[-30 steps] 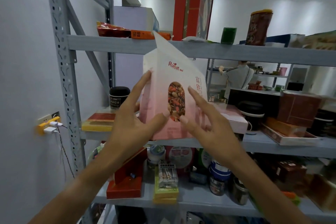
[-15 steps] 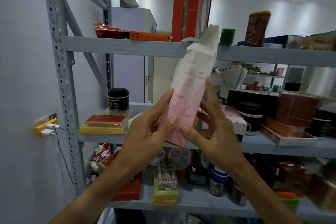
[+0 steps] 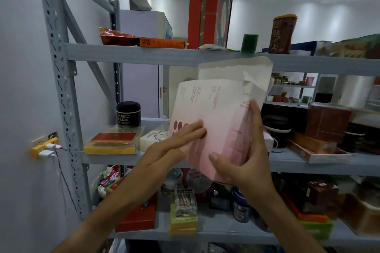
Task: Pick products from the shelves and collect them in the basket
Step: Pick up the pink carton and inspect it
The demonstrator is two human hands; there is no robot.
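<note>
A pink and white carton with an open top flap is held up in front of the middle shelf, its printed back side facing me. My right hand grips its lower right corner, thumb on the face and fingers up the side edge. My left hand lies with straight fingers flat against the carton's left face. No basket is in view.
A grey metal shelf rack fills the view. A black jar and a yellow flat box sit on the middle shelf at left, brown boxes at right. Jars and packets crowd the lower shelf. A white wall stands on the left.
The carton has been turned from its front, through its narrow side, to its back face. My left hand shifted from pinching it to lying flat on it.
</note>
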